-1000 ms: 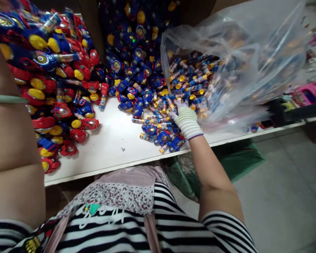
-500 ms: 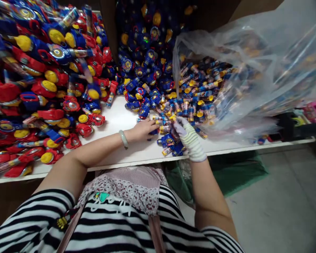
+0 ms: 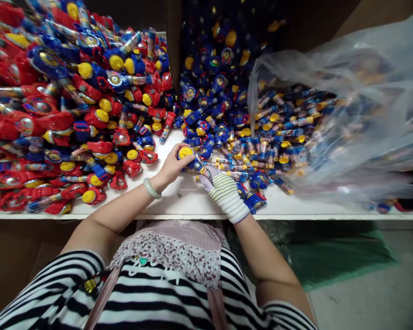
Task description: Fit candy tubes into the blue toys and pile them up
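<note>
My bare left hand (image 3: 174, 166), with a pale green bangle at the wrist, is closed around a blue toy (image 3: 186, 152) whose round yellow face points up. My right hand (image 3: 227, 195) wears a striped glove with the fingertips bare. Its fingers pinch a small printed tube (image 3: 204, 171) at the toy's narrow end. Tube and toy are in line and touching; whether they are joined fully I cannot tell. Just beyond the hands lie loose yellow-capped tubes (image 3: 239, 175) and a blue toy (image 3: 259, 179) on the white tabletop (image 3: 165, 201).
Red and blue toys with tubes (image 3: 99, 117) are heaped at the left. A dark box at the back holds blue toys (image 3: 218, 85). At the right, a clear plastic bag (image 3: 358, 119) spills capped tubes (image 3: 285, 133). Green sheeting (image 3: 333, 256) lies below the table edge.
Both hands have drawn together left of the loose tubes. My left hand has lifted a blue toy, and my right hand has brought a tube to it. The view has shifted left.
</note>
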{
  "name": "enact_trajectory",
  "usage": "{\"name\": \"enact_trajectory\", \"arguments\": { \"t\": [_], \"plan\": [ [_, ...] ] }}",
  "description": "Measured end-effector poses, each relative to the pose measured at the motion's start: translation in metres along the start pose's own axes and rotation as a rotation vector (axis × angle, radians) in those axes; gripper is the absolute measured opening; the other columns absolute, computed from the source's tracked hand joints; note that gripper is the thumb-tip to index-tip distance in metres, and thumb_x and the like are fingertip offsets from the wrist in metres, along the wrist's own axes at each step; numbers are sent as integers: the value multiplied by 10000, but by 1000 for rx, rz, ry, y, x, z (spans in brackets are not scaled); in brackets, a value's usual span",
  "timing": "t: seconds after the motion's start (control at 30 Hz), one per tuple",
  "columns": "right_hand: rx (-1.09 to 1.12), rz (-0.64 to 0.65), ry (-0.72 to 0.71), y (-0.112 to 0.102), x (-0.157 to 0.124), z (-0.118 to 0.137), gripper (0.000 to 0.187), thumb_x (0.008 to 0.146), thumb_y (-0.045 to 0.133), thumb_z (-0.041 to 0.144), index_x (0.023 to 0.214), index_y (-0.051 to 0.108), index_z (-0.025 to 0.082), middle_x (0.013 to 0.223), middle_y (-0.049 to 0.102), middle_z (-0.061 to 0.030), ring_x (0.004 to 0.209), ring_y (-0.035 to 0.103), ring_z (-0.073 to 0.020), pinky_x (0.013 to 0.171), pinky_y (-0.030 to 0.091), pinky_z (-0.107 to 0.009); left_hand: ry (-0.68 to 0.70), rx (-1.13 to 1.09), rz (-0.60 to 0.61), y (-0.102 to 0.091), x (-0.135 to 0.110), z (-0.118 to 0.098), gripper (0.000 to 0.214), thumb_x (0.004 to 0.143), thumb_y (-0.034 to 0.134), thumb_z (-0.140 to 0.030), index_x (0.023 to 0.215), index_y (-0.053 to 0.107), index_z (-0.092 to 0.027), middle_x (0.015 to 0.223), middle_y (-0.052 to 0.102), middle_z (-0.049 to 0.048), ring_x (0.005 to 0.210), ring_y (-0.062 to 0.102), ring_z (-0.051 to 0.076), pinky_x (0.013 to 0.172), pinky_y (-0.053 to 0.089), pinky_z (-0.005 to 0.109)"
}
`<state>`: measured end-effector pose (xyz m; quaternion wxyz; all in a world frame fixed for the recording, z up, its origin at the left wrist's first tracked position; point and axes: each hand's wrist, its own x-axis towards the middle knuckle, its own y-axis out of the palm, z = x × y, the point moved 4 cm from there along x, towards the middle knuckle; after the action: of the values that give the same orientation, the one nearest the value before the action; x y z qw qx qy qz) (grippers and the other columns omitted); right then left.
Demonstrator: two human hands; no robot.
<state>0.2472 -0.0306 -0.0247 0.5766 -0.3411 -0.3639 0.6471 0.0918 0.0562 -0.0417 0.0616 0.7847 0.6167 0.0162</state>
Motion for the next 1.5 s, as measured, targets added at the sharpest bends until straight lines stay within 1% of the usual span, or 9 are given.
{"name": "enact_trajectory", "arguments": {
  "t": [0.2,0.3,0.43,0.6,0.8,1.0,1.2,1.33,1.5],
  "plan": [
    [-44,17,20,3,6,4,408,966,430,402,1247,589,152,1160,680,-155,951,646,-259,821,458,-345,167,175,-66,2,-14,-11,398,744,731,-328,1080,556,-207,966,584,19,836,558,137,761,498,253],
    [334,21,18,11,7,2,428,958,403,516,1045,635,168,899,688,-104,760,620,-202,691,462,-306,240,195,-50,1,-20,-20,411,764,717,-353,1111,543,-218,1007,589,35,858,571,152,776,507,275],
    [857,202,63,30,6,2,635,942,198,680,933,604,192,620,544,0,463,426,-125,463,358,-248,316,263,84,0,-20,-32,482,712,769,-356,1126,562,-221,1125,591,58,968,588,187,863,509,308],
    [650,-12,210,20,11,-1,486,802,566,654,995,599,209,862,630,-68,693,542,-169,594,412,-271,283,308,-59,-4,-12,-32,430,716,757,-337,1075,562,-204,1053,603,45,940,590,179,863,504,308],
    [1223,350,190,41,5,12,598,866,292,760,837,550,221,496,338,82,384,242,-100,398,265,-239,354,291,81,-1,-11,-37,464,699,759,-346,1102,581,-203,1088,608,55,930,595,181,831,509,294],
    [718,-28,184,27,11,16,360,815,612,571,850,574,214,784,598,-34,712,539,-169,650,431,-279,335,420,-50,-10,-7,-40,378,697,747,-308,1026,598,-193,988,625,34,864,588,170,786,508,279],
    [924,231,113,46,6,33,466,977,262,568,901,550,211,581,458,36,483,408,-126,480,356,-254,247,325,78,-26,-4,-29,420,668,775,-355,1019,613,-193,992,627,34,852,602,170,752,515,265],
    [277,110,11,36,35,14,269,926,508,420,1027,604,190,890,654,-73,804,588,-199,744,458,-320,166,169,150,-58,7,-17,662,590,836,-418,1153,547,-225,1076,617,57,908,624,174,769,530,271],
    [-315,224,-67,43,67,12,330,852,615,275,1166,606,170,1121,671,-163,1073,592,-296,914,437,-401,245,160,-230,-97,4,-18,430,747,722,-465,1037,533,-209,931,618,34,818,613,134,766,514,273]
  ]
}}
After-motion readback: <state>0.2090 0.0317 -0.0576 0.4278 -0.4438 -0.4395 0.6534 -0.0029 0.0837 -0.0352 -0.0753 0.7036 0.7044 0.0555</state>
